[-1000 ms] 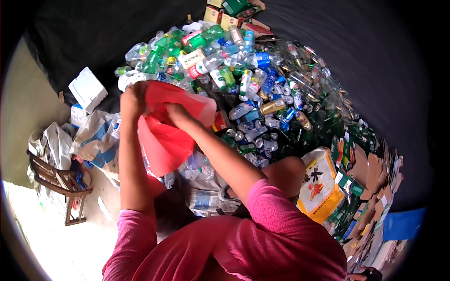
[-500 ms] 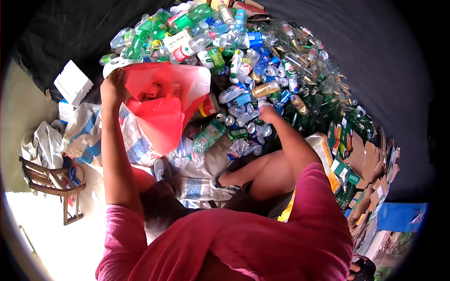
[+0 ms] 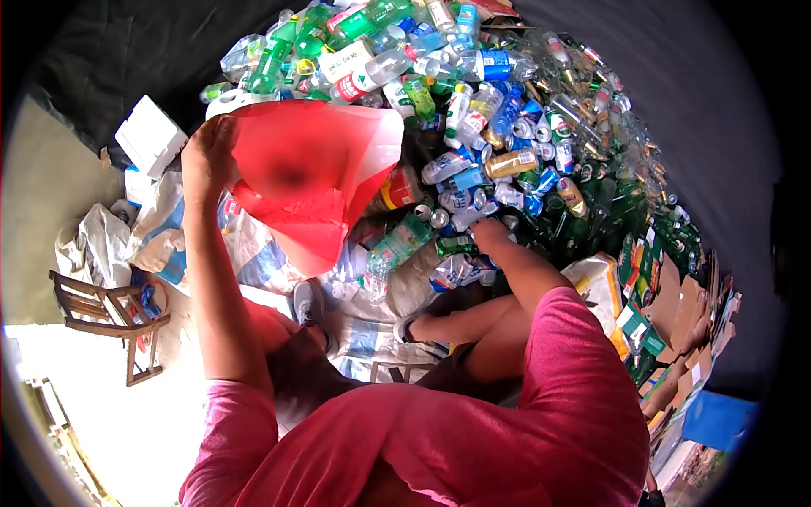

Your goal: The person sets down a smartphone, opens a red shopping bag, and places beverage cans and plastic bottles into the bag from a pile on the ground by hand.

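Note:
My left hand (image 3: 209, 152) grips the upper left edge of a red plastic bag (image 3: 296, 160), whose mouth is spread wide; its dark inside cannot be made out. Down among the cans (image 3: 460, 198), my right hand (image 3: 490, 230) touches the pile, its fingers partly hidden by the cans. Whether it holds one is unclear. Between the bag and that hand lie a clear green bottle (image 3: 397, 245) and a container with a red and yellow label (image 3: 395, 189).
Plastic bottles (image 3: 363, 72) heap up at the back, with glass bottles (image 3: 591, 190) to the right. Flattened cardboard (image 3: 676, 313) stacks at the right. A wooden chair (image 3: 110, 308), white foam box (image 3: 150, 135) and woven sacks (image 3: 97, 245) stand left.
My right hand has left the bag and moved right and down to the cans. The bag now hangs from my left hand alone, its mouth wider. The view has shifted slightly.

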Demonstrator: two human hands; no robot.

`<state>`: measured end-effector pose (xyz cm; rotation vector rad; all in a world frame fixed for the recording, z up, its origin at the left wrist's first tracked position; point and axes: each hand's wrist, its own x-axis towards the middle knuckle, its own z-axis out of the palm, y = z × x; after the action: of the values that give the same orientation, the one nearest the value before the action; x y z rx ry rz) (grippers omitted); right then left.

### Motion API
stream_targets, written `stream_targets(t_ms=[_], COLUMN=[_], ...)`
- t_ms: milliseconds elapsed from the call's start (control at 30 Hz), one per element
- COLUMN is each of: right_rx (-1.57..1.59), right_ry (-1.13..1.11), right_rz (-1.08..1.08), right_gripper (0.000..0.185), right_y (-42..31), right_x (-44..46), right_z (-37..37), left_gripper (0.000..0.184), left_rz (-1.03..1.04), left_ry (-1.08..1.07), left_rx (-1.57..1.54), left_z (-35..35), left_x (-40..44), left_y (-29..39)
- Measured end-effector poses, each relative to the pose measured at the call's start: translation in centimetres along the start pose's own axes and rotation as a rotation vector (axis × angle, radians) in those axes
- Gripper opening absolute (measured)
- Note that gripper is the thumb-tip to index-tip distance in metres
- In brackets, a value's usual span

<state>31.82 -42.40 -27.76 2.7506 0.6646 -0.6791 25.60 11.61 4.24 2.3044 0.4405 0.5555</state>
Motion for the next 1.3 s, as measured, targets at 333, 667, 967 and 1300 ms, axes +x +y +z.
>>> stream_targets(t_ms=[333, 667, 967, 1300], right_rx=[0.748, 1.57, 1.023, 1.547], right_ry=[0.535, 0.578, 0.255, 0.395], right_rz=[0.265, 0.014, -0.477, -0.03], right_gripper=[0.056, 0.05, 0.036, 0.043], right_y=[2.3, -11.4, -22.3, -0.5], right_x=[-2.8, -5.7, -0.3, -10.2], right_z=[-20.3, -29.9, -27.0, -28.8], left_gripper=[0.029, 0.031, 0.03, 0.035], left_rz=[0.248, 0.297, 0.306, 0.154], left_ry=[-0.077, -0.147, -0.06, 0.246], left_rx=[0.032, 0.064, 0.027, -0.243], left_z=[2.6, 3.3, 3.4, -0.9], left_x=[-0.4, -3.2, -3.8, 0.3], left_y=[-0.7, 2.3, 1.3, -3.0])
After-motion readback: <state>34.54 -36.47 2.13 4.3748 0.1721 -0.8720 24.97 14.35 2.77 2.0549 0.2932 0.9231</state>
